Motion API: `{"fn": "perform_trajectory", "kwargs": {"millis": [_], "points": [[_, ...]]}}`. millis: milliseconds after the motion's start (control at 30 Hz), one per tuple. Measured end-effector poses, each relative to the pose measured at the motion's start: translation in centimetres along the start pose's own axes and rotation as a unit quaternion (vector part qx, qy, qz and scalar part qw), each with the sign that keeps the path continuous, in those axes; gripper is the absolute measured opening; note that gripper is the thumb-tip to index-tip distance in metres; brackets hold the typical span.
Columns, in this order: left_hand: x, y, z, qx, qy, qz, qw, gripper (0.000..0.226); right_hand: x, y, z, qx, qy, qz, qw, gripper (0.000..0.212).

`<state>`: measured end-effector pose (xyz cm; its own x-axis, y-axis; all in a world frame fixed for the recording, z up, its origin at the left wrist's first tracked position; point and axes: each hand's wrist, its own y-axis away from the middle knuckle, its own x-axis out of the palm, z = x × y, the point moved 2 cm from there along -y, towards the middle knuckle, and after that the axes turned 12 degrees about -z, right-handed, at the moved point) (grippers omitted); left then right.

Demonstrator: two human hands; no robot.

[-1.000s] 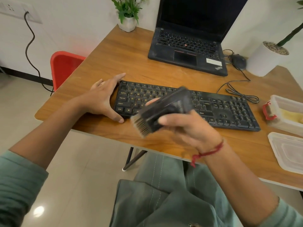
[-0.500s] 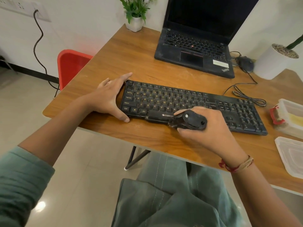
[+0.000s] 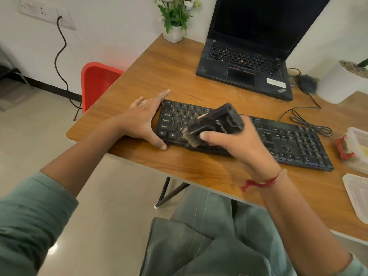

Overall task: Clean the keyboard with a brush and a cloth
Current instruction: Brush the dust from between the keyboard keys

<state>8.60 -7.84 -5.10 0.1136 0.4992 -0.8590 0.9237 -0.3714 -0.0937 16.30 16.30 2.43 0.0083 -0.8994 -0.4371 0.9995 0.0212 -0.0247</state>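
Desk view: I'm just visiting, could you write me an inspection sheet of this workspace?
Surface: brown wooden desk.
Job's things: black full-size keyboard; black block brush with tan bristles held over its left half; cloth not seen.
Clutter: open black laptop, black mouse, clear plastic box, separate lid, two white plant pots.
Hands: left hand braces keyboard's left end, fingers straight; right hand grips brush.
Cables: coiled black cable behind keyboard; black cable at wall socket.
Surroundings: red chair, tiled floor.

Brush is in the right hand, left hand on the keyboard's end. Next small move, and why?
Probably lower the brush so its bristles meet the keys near the left end of the keyboard, then sweep: the right hand grips it tilted above those keys, and the left hand braces that end.
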Motion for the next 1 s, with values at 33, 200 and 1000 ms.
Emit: {"fn": "perform_trajectory", "kwargs": {"millis": [33,200,1000], "points": [[0.0,0.0,0.0,0.0,0.0,0.003,1.0,0.15,-0.4,-0.2,0.1,-0.027,0.062,-0.032,0.997,0.026],[-0.6,-0.2,0.2,-0.007,0.015,0.062,0.998,0.155,1.3,0.2,0.8,-0.07,0.203,0.005,0.977,0.034],[-0.7,0.2,0.0,-0.008,0.044,0.036,0.998,0.159,0.9,-3.0,3.8,-0.002,0.068,0.067,0.995,0.022]]}}
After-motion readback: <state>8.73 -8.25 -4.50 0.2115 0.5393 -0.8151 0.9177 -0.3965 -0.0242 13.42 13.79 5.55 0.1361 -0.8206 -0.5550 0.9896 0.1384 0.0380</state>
